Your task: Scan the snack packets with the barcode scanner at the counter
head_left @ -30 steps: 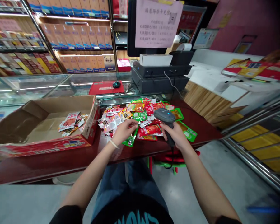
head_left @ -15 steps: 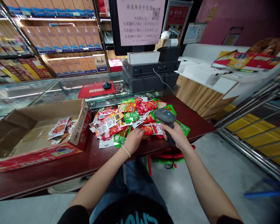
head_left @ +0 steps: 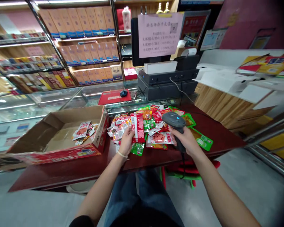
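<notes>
My left hand [head_left: 126, 140] is closed on a red snack packet [head_left: 138, 127], held upright above a pile of red and green snack packets [head_left: 156, 126] on the dark red table [head_left: 61, 170]. My right hand [head_left: 186, 140] grips the handle of a grey barcode scanner [head_left: 174, 119], whose head points left toward the raised packet. A cable hangs from the scanner below the table edge.
An open cardboard box [head_left: 61, 135] with a few packets inside lies at the left of the table. Behind are a glass counter [head_left: 61, 97] with a red mouse mat [head_left: 113, 96], a till with a screen [head_left: 165, 78], and shelves of boxes [head_left: 85, 53]. A red stool [head_left: 191, 167] stands under the table.
My left hand went from lying on the pile to lifting a red packet upright in front of the scanner. The right hand kept the scanner in about the same place.
</notes>
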A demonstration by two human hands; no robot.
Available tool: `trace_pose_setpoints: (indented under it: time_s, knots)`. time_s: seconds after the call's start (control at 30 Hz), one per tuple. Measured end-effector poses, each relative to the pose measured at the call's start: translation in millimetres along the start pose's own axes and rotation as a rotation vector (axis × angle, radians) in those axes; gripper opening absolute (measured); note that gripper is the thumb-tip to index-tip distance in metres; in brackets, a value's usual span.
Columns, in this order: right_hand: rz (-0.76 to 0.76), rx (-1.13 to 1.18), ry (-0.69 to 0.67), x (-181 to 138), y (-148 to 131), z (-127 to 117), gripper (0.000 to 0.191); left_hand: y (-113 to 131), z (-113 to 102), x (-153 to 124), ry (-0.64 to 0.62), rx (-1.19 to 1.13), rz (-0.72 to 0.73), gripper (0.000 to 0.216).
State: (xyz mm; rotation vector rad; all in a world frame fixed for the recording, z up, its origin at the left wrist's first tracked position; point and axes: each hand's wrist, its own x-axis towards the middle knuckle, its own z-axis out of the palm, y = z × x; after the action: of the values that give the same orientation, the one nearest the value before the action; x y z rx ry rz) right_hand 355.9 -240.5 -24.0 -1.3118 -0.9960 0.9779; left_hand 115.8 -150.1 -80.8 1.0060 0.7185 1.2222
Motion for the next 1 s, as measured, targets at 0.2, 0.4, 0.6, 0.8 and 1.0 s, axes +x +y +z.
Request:
trace_pose_setpoints:
  time_s: [0.2,0.4,0.6,0.8,1.0]
  knots:
    - [0.009,-0.014,-0.078,4,5,30,0.042,22,-21,-5,0.107,-0.148,-0.072,0.046]
    - [0.036,-0.061,-0.110,3,9,44,0.044,25,-33,-4,0.102,-0.110,-0.159,0.049]
    - [0.034,-0.115,-0.137,3,11,53,0.045,30,-44,7,-0.021,0.050,-0.178,0.055]
    - [-0.016,-0.056,-0.164,-3,10,62,0.043,57,-59,23,-0.059,0.849,0.123,0.036]
    - [0.011,-0.124,-0.255,-7,7,64,0.044,73,-58,30,-0.020,1.155,0.171,0.029]
